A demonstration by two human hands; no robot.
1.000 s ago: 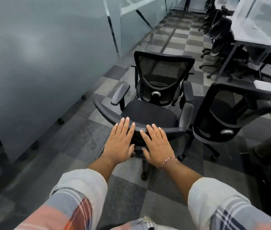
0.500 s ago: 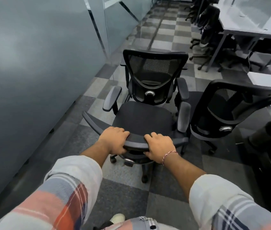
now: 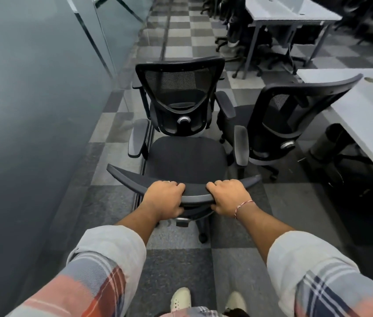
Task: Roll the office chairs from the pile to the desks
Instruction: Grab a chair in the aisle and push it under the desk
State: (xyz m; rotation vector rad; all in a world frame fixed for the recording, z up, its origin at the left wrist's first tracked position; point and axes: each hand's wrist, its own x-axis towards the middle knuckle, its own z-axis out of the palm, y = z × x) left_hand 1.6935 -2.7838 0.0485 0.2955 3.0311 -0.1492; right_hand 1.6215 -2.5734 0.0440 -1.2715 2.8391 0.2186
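Evidently early on, your left grip [image 3: 162, 197] and right grip [image 3: 226, 196] both clasped the backrest [image 3: 195, 197] of the nearest chair [image 3: 187, 156]. It had not reached a worktop [image 3: 363, 106], and a second chair [image 3: 178, 97] and third chair [image 3: 279, 115] stood ahead.

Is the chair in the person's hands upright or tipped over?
Upright. The seat faces up, a caster rests on the carpet, and the left hand and right hand grip its backrest.

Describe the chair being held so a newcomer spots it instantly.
Between the frosted glass wall on the left and the white desk on the right stand three black mesh chairs. Take the nearest chair. Only it has the left hand and right hand gripping its backrest top; no hand is on the chair ahead or the right-side chair.
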